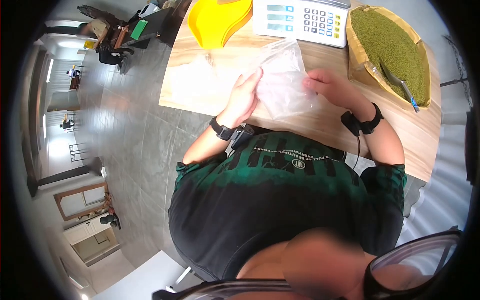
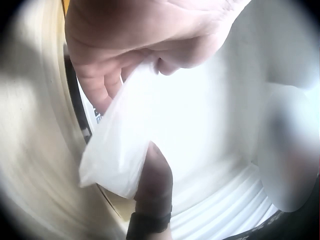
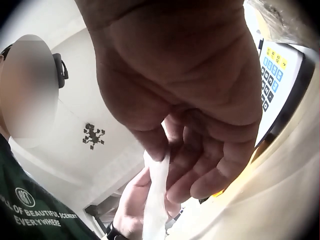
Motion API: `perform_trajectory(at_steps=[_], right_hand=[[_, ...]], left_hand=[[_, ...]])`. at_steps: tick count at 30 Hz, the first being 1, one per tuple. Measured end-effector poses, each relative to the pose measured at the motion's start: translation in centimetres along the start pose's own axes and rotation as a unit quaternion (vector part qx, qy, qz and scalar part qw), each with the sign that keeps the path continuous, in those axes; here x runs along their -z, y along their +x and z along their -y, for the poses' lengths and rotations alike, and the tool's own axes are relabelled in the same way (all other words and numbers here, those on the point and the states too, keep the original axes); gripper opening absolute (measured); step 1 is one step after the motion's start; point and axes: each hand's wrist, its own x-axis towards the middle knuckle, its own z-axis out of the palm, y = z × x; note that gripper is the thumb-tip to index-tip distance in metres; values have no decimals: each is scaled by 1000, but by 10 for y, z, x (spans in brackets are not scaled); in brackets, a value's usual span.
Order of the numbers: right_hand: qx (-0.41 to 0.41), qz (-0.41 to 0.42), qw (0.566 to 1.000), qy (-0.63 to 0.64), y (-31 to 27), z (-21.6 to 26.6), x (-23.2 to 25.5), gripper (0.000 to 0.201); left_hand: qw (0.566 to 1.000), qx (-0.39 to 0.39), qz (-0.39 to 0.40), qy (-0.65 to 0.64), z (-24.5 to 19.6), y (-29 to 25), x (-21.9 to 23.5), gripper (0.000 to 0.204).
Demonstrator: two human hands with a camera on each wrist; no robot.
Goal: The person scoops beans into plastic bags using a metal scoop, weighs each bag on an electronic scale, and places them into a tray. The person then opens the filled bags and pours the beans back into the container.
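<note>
A translucent plastic bag (image 1: 285,92) is held upright between both hands, above the front part of the wooden table. My left hand (image 1: 241,100) grips its left edge; in the left wrist view, the thumb and fingers of that hand (image 2: 150,30) pinch the film. On the other side, my right hand (image 1: 334,89) pinches the bag's right edge between thumb and fingers. The right wrist view shows the bag (image 3: 158,192) nearly edge-on below the right thumb, with the left hand (image 3: 131,207) behind it. No contents show through the film.
Behind the bag stands a white digital scale (image 1: 302,22). A yellow scoop-shaped tray (image 1: 212,25) lies left of it. At the right, an open paper sack (image 1: 360,70) holds small green grains, with a scoop (image 1: 397,82) stuck in them. The wooden table's (image 1: 415,145) edge runs before the body.
</note>
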Motion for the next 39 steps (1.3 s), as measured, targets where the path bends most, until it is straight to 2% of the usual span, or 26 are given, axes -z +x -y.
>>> perform_trajectory(at_steps=[2, 4, 6, 7, 9, 10, 11, 13, 14, 16, 17, 20, 22, 23, 24, 25, 26, 28, 30, 32, 33, 34, 35, 36, 37, 39], right_hand=[[17, -46, 999, 18, -1, 2, -3, 27], [26, -68, 993, -93, -3, 11, -2, 29], [41, -64, 994, -78, -2, 6, -8, 29], [58, -62, 994, -64, -2, 4, -11, 29], [55, -46, 993, -93, -3, 5, -12, 28], [53, -32, 991, -122, -3, 6, -13, 27], [52, -30, 991, -122, -3, 6, -14, 27], [62, -27, 989, -130, -3, 5, -17, 26], [62, -25, 989, -131, -4, 6, -17, 26], [49, -34, 989, -138, -5, 9, -14, 25], [49, -34, 988, -140, -4, 7, -14, 25], [32, -75, 988, -134, -2, -2, -10, 24], [59, -61, 992, -94, 1, -6, -6, 24], [65, -53, 992, -95, 2, -8, -6, 24], [50, -72, 995, -45, 2, -11, -9, 25], [35, -90, 995, 5, 3, -14, -10, 26], [43, -82, 996, 4, 5, -18, -11, 26], [21, -86, 996, 18, 8, -23, -10, 27], [28, -72, 997, -12, 8, -20, -11, 25], [31, -56, 997, -41, 6, -17, -14, 23], [12, -39, 999, 32, 6, -16, -15, 23], [-7, -23, 994, 104, 8, -14, -16, 22], [-4, -20, 995, 101, 9, -15, -15, 22], [-22, -16, 994, 103, 10, -18, -15, 22], [-41, -12, 994, 105, 11, -21, -14, 22], [-47, -9, 993, 105, 13, -27, -11, 21]], left_hand=[[1000, 10, -1, -17, 9, 4, 18, 45], [999, 20, -2, -35, 4, 10, 31, 56], [994, -5, 79, -72, -15, 14, 38, 67], [994, -4, 77, -74, -25, 17, 42, 67], [978, -43, 109, 172, -41, 22, 44, 75], [972, -44, 112, 202, -46, 21, 37, 61], [972, -44, 110, 201, -45, 24, 40, 61], [921, -7, 151, 360, -42, 33, 46, 34], [921, -8, 149, 359, -43, 33, 45, 34], [911, -35, 83, 403, -48, 35, 40, 15], [911, -36, 84, 403, -47, 37, 42, 15], [920, -67, 40, 383, -48, 44, 59, 25], [986, 12, 103, 129, -52, 45, 74, 41], [987, 7, 95, 131, -51, 39, 69, 41], [998, 27, 31, -37, -44, 32, 54, 50], [978, 42, -31, -204, -38, 25, 44, 60], [960, 79, 26, -267, -26, 18, 52, 59], [973, 54, 22, -223, 20, 17, 70, 57], [982, 37, 19, -182, 18, 8, 60, 55], [991, 64, -34, -109, -1, 1, 45, 48], [991, 60, -38, -111, -15, -2, 43, 48], [992, -50, -103, -47, -32, -6, 46, 45], [973, -159, -165, 18, -52, -12, 51, 42], [937, -224, -213, 162, -77, -25, 60, 40], [875, -281, -254, 301, -101, -40, 71, 38], [826, -426, -183, 320, -129, -54, 83, 43]])
